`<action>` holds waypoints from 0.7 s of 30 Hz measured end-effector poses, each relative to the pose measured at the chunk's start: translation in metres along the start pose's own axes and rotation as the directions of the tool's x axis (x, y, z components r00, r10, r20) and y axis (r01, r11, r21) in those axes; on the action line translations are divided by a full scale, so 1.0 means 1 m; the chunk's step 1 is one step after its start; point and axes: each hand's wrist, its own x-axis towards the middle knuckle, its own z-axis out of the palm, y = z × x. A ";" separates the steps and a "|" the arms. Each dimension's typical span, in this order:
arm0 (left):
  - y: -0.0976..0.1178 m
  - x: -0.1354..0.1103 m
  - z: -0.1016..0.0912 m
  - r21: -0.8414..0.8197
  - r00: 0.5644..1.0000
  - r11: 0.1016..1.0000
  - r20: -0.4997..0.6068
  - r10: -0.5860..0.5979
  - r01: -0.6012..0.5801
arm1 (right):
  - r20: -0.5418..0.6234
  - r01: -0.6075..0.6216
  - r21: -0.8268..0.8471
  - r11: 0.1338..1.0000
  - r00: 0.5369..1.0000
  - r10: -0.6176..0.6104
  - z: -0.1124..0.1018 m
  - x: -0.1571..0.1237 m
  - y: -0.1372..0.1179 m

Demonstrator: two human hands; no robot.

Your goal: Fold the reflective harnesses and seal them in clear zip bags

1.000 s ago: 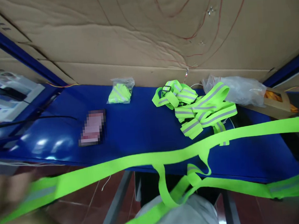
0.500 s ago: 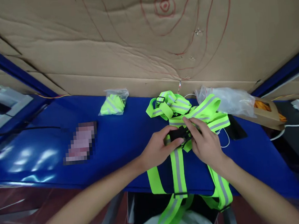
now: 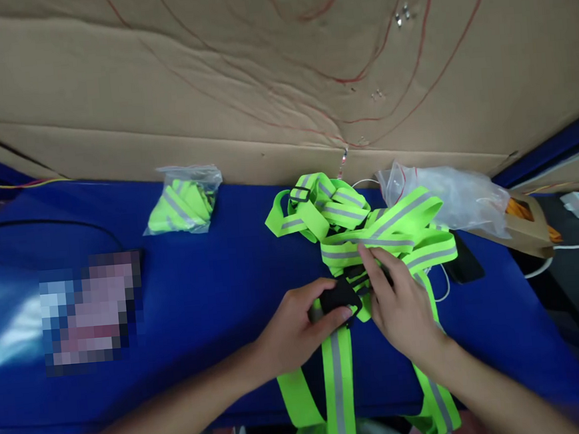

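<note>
Fluorescent yellow-green straps with grey reflective stripes, a reflective harness, lie across the blue table and hang over its near edge. My left hand pinches a black plastic buckle on the straps between thumb and fingers. Just to its right, my right hand is closed on the buckle's other black part, mostly hidden behind the fingers. Thin black prongs show between the two hands; whether they are locked in, I cannot tell. Beyond the hands, a second bundle of the same strap lies heaped with a black slider on it.
A clear bag with a folded yellow-green strap lies at the back left. Left on the blue table is a blurred-out flat object. Back right are clear plastic bags, a cardboard box, a dark phone-like object and white cable.
The view has moved closer to the table. Both hands keep hold of the buckle, which is now turned so more of its black face and prongs show.
</note>
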 end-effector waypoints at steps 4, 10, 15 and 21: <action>0.004 -0.003 0.001 -0.054 1.000 0.998 0.022 -0.022 0.023 | 0.021 0.007 0.023 1.000 1.000 -0.007 -0.003 -0.001 0.000; 0.004 -0.002 -0.002 -0.066 0.997 0.996 0.056 -0.055 0.059 | 0.043 0.003 0.037 0.999 0.999 -0.005 -0.001 -0.002 0.003; 0.006 -0.001 -0.006 -0.104 0.988 0.992 0.143 -0.056 0.071 | 0.071 0.025 0.084 0.996 0.997 -0.031 0.000 -0.003 0.004; 0.002 0.000 -0.006 -0.159 0.994 0.986 0.104 -0.041 0.057 | 0.093 0.059 0.127 0.990 0.993 -0.071 -0.001 -0.008 -0.009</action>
